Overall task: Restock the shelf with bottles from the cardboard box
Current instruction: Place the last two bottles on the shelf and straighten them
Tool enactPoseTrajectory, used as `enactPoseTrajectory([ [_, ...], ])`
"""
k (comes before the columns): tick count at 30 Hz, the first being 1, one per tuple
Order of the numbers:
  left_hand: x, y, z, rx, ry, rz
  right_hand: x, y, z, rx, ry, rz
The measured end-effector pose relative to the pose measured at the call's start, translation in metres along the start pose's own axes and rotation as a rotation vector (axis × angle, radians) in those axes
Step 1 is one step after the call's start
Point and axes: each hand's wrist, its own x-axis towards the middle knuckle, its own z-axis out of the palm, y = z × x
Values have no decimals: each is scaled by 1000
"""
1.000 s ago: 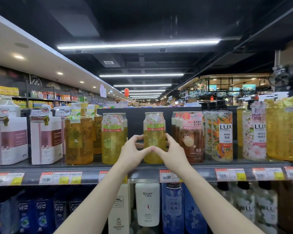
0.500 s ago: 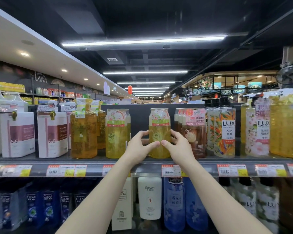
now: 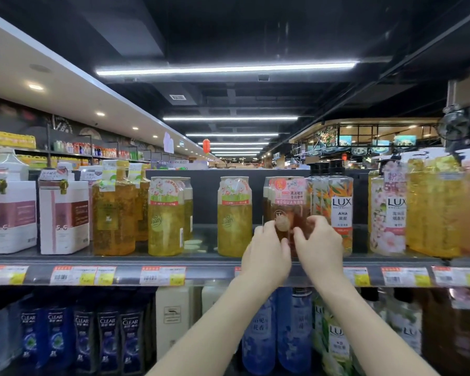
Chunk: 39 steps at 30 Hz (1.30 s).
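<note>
Brown MOQUAN bottle [image 3: 288, 207] stands on the shelf [image 3: 206, 257] at 3 o'clock of the yellow bottle [image 3: 234, 221], gripped low by left hand [image 3: 266, 251] and right hand [image 3: 320, 248], fingers curled round it, seemingly to face its label out.

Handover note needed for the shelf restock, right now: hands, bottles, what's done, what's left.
Left hand and right hand: both grip the brown translucent plastic bottle with the pink label low on its front. It is upright at the grey metal top shelf, its base hidden by the hands.
Done: yellow translucent plastic bottle stands just left of it.
Left: probably settle the brown one, release, fetch more. Cardboard box not in view.
</note>
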Motion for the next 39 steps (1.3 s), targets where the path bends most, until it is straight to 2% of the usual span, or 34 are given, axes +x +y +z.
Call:
enactPoseTrajectory([
  [3, 16, 5, 14, 189, -81, -158, 5, 9, 2, -50, -120, 8],
  [5, 22, 5, 16, 256, -69, -191, 8, 15, 4, -26, -207, 16],
  [7, 28, -1, 16, 222, -38, -182, 9, 20, 5, -2, -255, 8],
  [16, 32, -17, 25, 26, 42, -103, 14, 28, 4, 1, -265, 3],
  [27, 28, -21, 16, -27, -36, -98, 8, 23, -1, 8, -274, 44],
  [30, 22, -18, 0, -79, -78, -107, 4, 16, -4, -20, -227, 32],
  [34, 9, -17, -34, 21, 14, 30, 2, 5, -8, -109, -157, -15],
  [39, 12, -18, -82, 164, 126, 308, 1, -11, -12, -191, -195, -35],
])
